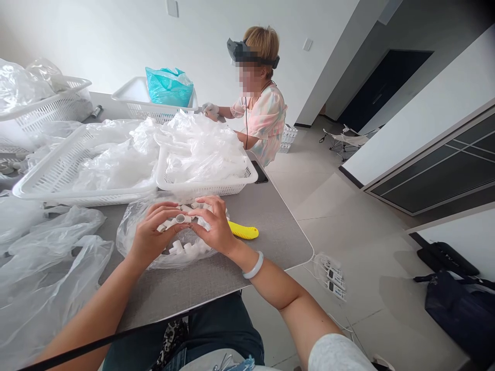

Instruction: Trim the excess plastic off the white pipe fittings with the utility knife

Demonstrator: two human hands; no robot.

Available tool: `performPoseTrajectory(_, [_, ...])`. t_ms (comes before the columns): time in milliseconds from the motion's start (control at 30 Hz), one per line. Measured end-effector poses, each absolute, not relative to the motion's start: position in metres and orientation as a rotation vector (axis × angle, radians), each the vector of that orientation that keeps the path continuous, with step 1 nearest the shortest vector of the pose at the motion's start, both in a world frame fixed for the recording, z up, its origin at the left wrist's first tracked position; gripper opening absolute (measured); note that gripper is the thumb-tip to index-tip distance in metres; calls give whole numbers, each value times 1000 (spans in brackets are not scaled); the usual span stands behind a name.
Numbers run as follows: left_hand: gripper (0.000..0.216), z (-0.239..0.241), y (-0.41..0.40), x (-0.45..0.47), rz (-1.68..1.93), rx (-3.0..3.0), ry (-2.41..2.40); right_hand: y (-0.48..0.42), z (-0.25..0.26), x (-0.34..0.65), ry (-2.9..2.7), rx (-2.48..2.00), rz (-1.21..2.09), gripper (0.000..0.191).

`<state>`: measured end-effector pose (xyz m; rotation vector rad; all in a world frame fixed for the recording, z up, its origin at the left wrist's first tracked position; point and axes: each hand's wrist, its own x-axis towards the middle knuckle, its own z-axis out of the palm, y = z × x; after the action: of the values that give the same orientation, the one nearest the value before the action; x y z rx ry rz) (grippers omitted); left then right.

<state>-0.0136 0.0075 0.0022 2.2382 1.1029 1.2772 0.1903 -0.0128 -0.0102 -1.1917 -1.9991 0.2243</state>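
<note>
Above an open clear plastic bag (127,229), my left hand (152,232) and my right hand (216,226) meet at a small white plastic pipe fitting (185,219). Its round open end faces me. The left fingers and thumb pinch one side of it, and those of the right close on the other. Several similar white fittings (180,248) lie loose in the bag beneath and behind my hands, partly hidden by them. A yellow handle (244,231) of some tool sticks out just past my right hand; its other end is covered.
White plastic baskets (87,198) (207,188) full of clear bags stand behind my hands. A phone (260,172) lies by the table's right edge. Loose plastic bags (54,257) cover the left side. Beyond, another person (266,103) with a gloved hand works at the table.
</note>
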Motion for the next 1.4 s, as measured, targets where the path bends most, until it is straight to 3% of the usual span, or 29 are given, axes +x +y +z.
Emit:
performPoseTrajectory(500, [36, 7, 8, -14, 1300, 2317, 1052, -9, -19, 189, -2016, -1179, 190, 24])
performPoseTrajectory(800, [42, 4, 9, -13, 1182, 2009, 1207, 0, 11, 240, -1769, -1186, 315, 30])
performPoseTrajectory(1000, [48, 1, 13, -12, 1112, 1898, 1151, -14, 10, 270, -2102, -1493, 627, 11])
performPoseTrajectory(1167, [52, 2, 16, -10, 1146, 1871, 1069, -18, -14, 264, -2250, -1526, 592, 39])
performPoseTrajectory(1400, [54, -1, 19, -15, 1143, 1869, 1084, -13, 4, 284, -2239, -1474, 607, 46])
